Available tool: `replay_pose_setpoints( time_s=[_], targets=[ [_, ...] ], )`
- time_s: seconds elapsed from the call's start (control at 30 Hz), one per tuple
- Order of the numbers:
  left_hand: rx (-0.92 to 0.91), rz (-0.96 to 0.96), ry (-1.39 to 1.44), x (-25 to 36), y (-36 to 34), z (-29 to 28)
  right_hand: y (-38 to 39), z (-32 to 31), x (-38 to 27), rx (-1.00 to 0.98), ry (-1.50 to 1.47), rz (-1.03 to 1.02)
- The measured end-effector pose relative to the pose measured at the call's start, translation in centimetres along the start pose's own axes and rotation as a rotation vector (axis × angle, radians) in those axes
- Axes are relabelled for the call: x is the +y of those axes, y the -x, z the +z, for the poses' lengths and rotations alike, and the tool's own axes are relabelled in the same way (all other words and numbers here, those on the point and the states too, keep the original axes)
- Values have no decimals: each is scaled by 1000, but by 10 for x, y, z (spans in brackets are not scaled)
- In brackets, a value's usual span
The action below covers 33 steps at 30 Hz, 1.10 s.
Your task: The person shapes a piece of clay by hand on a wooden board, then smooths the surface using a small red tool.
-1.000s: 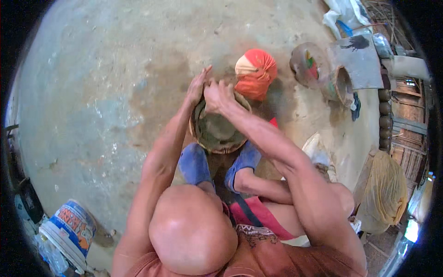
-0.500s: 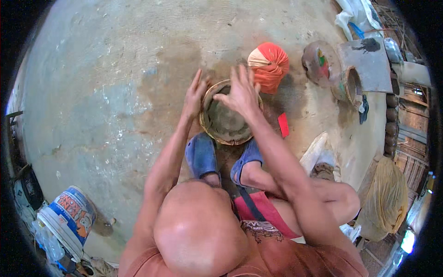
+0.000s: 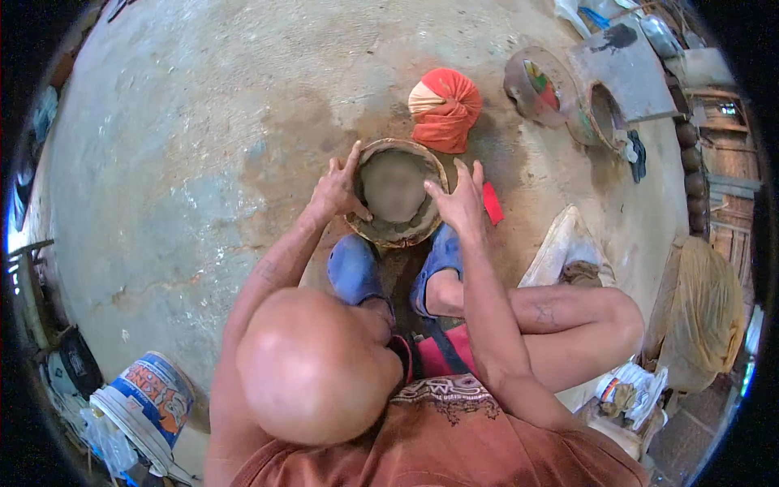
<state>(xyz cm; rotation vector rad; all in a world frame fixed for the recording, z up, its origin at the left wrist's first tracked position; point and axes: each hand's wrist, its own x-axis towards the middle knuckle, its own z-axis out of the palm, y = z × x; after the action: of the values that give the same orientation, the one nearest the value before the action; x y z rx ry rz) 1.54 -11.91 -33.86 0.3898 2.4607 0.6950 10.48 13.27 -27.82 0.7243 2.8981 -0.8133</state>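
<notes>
A round bowl-shaped mould (image 3: 381, 242) with a pale, rough rim sits on the floor in front of my feet, lined with wet grey clay (image 3: 393, 191). My left hand (image 3: 334, 193) straddles its left rim, the thumb pressed to the clay inside and the fingers along the outside. At the right rim is my right hand (image 3: 459, 200), its thumb over the inner edge and its fingers spread apart outside. Just beyond the bowl lies a tied red-and-cream cloth bundle (image 3: 446, 112).
A red strip (image 3: 492, 203) lies right of the bowl. Blue clogs (image 3: 355, 268) are on my feet. Clay-stained ring-shaped vessels (image 3: 540, 85) and a grey board (image 3: 621, 73) stand at far right. A white sack (image 3: 560, 243) is near my knee; a paint bucket (image 3: 154, 398) stands at left.
My right hand has moved from over the bowl's far side to its right rim. My left hand has come nearer along the left rim, its thumb now inside. The view has shifted slightly.
</notes>
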Motion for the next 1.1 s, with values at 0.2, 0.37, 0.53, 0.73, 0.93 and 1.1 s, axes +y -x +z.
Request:
replay_pose_setpoints(
  time_s=[0.2, 0.37, 0.53, 0.73, 0.93, 1.1],
  targets=[
    [61, -2, -56, -15, -4, 7, 1, -13, 8, -40, -64, 68],
    [91, 39, -20, -13, -5, 15, 24, 6, 1, -138, 82, 122],
    [121, 128, 57, -4, 21, 36, 51, 32, -17, -203, 206, 148],
    [325, 62, 43, 15, 35, 43, 46, 58, 0, -127, 215, 156],
    [251, -65, 3, 12, 40, 43, 45, 28, -23, -247, 245, 203],
    [337, -52, 31, 37, 52, 32, 28, 29, 5, -340, 165, 196]
  ],
)
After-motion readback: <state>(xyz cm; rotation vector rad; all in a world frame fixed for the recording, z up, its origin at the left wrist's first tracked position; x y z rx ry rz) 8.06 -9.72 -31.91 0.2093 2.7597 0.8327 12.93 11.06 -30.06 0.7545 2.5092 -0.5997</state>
